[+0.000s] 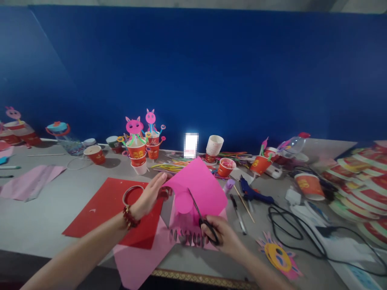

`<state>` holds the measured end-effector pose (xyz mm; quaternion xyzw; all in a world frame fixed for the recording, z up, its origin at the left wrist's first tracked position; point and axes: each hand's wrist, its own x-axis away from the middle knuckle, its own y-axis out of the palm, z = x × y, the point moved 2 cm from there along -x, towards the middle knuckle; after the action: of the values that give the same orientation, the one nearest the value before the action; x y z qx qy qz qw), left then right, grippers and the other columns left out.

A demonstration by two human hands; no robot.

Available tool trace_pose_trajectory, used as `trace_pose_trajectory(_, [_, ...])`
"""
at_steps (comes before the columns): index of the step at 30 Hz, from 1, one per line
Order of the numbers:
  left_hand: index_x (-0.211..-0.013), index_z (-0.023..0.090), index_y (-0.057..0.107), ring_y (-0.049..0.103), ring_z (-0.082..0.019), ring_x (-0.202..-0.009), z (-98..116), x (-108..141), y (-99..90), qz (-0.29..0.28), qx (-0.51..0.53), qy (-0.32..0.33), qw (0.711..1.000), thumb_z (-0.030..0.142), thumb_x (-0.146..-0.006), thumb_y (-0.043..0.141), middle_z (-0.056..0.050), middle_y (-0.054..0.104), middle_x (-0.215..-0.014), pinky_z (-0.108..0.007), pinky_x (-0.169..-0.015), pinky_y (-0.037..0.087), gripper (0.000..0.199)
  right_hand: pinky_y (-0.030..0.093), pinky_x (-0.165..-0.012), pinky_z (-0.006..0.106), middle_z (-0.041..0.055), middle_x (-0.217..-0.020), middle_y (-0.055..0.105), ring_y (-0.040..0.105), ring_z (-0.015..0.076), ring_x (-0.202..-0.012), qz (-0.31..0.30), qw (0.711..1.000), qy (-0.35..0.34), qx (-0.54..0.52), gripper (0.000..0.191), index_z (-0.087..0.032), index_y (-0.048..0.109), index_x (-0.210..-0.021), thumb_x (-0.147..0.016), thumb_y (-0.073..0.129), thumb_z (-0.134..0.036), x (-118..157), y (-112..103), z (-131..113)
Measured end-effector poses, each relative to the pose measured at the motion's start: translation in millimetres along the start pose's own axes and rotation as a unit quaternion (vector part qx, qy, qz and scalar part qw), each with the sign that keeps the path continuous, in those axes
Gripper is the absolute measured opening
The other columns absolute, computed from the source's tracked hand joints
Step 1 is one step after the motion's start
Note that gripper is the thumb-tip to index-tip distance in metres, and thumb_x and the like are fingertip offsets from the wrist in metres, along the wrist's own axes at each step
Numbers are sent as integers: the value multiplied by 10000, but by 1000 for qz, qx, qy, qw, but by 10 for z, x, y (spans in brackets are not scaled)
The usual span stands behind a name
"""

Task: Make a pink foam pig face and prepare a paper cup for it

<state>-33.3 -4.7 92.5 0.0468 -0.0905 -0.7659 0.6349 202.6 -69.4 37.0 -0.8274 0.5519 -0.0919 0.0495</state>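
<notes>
My left hand (154,191) grips the left edge of a bright pink sheet of paper (205,181), holding it up over the table. In my right hand (219,233) is a pair of black-handled scissors (196,205), its blades lying against the paper and pointing up and left. A rounded flap (183,201) of the same pink curls down beside the blades. Under it lie light pink paper (145,257) and a row of small grey oval shapes (187,237). Red paper (111,209) spreads beneath my left forearm.
Paper-cup figures with pink heads (134,127) stand at the back left. A blue glue gun (254,191) with its black cord, a pen (238,213) and a purple-capped glue stick (229,185) lie at right. Stacked red-striped paper pieces (359,181) rise at the far right.
</notes>
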Motion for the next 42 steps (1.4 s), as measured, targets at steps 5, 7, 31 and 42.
trace_pose_trajectory(5, [-813, 169, 590, 494, -126, -673, -288, 277, 166, -20, -7, 36, 999, 520, -775, 705, 10, 528, -751, -247, -650, 459, 371, 348, -433, 207, -52, -530, 447, 460, 100, -465, 39, 995, 43, -85, 514, -201, 454, -585, -710, 677, -646, -5, 168, -9])
trace_pose_trajectory(7, [-699, 163, 543, 406, -104, -627, -294, 298, 219, -11, -73, 55, 996, 512, -783, 700, 35, 455, -669, -226, -617, 401, 391, 348, -426, 204, -45, -527, 470, 466, 101, -464, 23, 993, 39, -105, 520, -202, 457, -590, -710, 679, -657, -4, 223, -14])
trace_pose_trajectory(31, [-644, 214, 311, 244, -96, -584, -309, 261, 191, -58, -234, 48, 969, 493, -893, 543, 65, 264, -634, -242, -535, 230, 440, 317, -435, 227, -26, -540, 478, 413, 109, -452, -32, 998, -54, 30, 590, -198, 498, -684, -837, 433, -764, -5, 133, -173])
trace_pose_trajectory(42, [-643, 214, 287, 240, -98, -597, -335, 230, 164, -64, -244, 49, 966, 508, -894, 541, 62, 251, -644, -243, -539, 227, 462, 258, -500, 252, -33, -591, 373, 330, 123, -562, -30, 988, -94, 116, 588, -210, 415, -632, -866, 386, -749, -66, 56, -155])
